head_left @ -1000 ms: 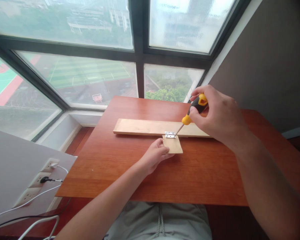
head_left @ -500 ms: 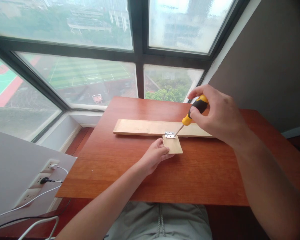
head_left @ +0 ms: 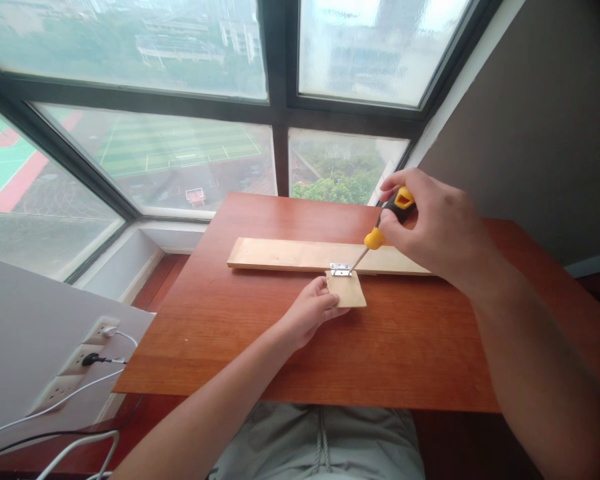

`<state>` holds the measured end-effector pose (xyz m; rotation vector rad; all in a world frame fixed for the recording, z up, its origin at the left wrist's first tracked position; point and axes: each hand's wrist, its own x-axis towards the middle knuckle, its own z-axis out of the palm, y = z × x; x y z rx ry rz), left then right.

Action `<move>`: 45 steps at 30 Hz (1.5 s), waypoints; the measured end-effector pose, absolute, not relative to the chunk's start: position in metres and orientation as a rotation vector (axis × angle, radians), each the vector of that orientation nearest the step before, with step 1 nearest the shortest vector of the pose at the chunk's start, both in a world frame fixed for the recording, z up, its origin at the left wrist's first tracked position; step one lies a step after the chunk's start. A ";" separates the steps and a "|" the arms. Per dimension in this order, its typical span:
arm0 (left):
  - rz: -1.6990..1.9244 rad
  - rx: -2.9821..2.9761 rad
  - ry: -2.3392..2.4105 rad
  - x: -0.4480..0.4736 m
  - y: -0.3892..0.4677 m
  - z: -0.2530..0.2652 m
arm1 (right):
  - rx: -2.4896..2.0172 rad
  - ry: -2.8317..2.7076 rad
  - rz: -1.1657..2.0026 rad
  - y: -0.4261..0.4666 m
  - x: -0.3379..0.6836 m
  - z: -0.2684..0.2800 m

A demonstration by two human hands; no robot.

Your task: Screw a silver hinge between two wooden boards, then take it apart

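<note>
My right hand [head_left: 430,230] is closed round the yellow and black handle of a screwdriver [head_left: 375,238]. Its shaft slants down to the left, and the tip meets the right part of a small silver hinge [head_left: 341,269]. One leaf of the hinge lies on a long pale wooden board [head_left: 280,253], the other on a small square piece of wood [head_left: 347,290]. My left hand [head_left: 315,308] pinches that small piece at its left side, thumb on top and fingers underneath. Any screw under the tip is too small to make out.
The boards rest on a reddish-brown wooden table [head_left: 205,333]. Large windows with dark frames [head_left: 280,160] stand behind it. Wall sockets [head_left: 75,363] with plugged-in cables are at the left, and a grey wall [head_left: 540,120] is at the right.
The screwdriver handle has turned in my right hand, showing more yellow at its end. My left hand, the hinge and both pieces of wood keep their places.
</note>
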<state>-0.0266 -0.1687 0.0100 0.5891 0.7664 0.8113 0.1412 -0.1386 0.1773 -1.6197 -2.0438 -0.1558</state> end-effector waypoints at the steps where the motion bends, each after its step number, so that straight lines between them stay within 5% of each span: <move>1: 0.812 0.588 0.767 -0.027 -0.169 0.010 | -1.610 -2.051 -0.137 -0.139 0.141 0.178; 45: 0.805 0.568 0.786 -0.026 -0.169 0.013 | -1.685 -2.094 -0.264 -0.138 0.138 0.183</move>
